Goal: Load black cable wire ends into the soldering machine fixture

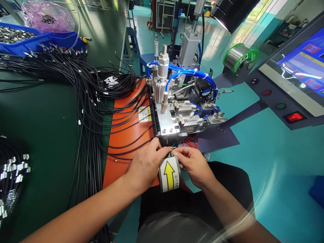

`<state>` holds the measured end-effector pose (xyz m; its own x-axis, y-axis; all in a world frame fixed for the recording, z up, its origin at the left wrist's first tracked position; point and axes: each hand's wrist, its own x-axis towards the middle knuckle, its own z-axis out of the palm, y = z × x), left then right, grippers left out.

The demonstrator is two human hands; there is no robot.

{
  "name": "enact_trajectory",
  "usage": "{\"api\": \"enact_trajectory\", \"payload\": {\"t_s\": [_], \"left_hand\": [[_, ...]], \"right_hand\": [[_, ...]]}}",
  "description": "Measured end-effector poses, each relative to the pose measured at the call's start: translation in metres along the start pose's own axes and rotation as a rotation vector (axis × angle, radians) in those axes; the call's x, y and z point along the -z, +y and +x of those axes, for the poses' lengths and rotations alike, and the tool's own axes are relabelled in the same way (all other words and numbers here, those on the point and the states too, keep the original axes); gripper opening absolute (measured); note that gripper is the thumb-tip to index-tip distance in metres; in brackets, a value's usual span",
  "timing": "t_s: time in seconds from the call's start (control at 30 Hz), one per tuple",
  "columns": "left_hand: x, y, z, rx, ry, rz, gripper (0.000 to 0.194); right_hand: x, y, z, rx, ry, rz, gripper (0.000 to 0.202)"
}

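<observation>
Several black cables (131,136) run across an orange panel (121,135) to the near edge of a metal machine (165,123). My left hand (146,163) is at the machine's front corner, fingers closed round the end of a cable. Just right of it, my right hand (194,165) pinches small coloured wire ends, its thumb and forefinger close to my left fingertips. The exact contact is too small to make out. Below both hands is a white label with a yellow arrow (169,175).
Bundled black cables (88,87) cover part of the green table (50,118). Blue bins of metal parts (20,38) stand at the back left. A solder spool (238,57) and a control panel with a screen (291,81) are on the right.
</observation>
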<state>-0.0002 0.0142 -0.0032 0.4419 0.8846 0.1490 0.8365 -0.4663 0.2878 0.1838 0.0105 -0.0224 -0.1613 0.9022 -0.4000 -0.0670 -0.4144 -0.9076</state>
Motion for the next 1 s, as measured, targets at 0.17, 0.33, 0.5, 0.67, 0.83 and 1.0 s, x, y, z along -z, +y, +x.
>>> {"api": "enact_trajectory", "payload": {"t_s": [0.17, 0.33, 0.5, 0.67, 0.83, 1.0], "left_hand": [[-0.002, 0.000, 0.000, 0.001, 0.003, -0.009, 0.024], [-0.003, -0.001, -0.001, -0.002, -0.002, -0.003, 0.027], [-0.001, 0.000, -0.001, 0.009, -0.009, -0.017, 0.026], [-0.001, 0.001, -0.001, 0.003, 0.008, -0.002, 0.027], [-0.001, 0.000, -0.001, 0.006, 0.005, -0.004, 0.028], [-0.002, 0.000, -0.002, 0.007, -0.007, -0.007, 0.028]], "right_hand": [[0.005, -0.006, 0.003, -0.164, -0.207, 0.217, 0.025], [0.004, -0.016, 0.004, -0.243, -0.263, 0.351, 0.023], [0.000, -0.018, 0.003, -0.258, -0.179, 0.299, 0.022], [-0.003, -0.014, 0.001, -0.217, -0.132, 0.202, 0.027], [-0.009, -0.015, -0.003, -0.136, -0.037, 0.153, 0.028], [-0.014, -0.016, -0.004, -0.071, 0.057, 0.067, 0.030]]}}
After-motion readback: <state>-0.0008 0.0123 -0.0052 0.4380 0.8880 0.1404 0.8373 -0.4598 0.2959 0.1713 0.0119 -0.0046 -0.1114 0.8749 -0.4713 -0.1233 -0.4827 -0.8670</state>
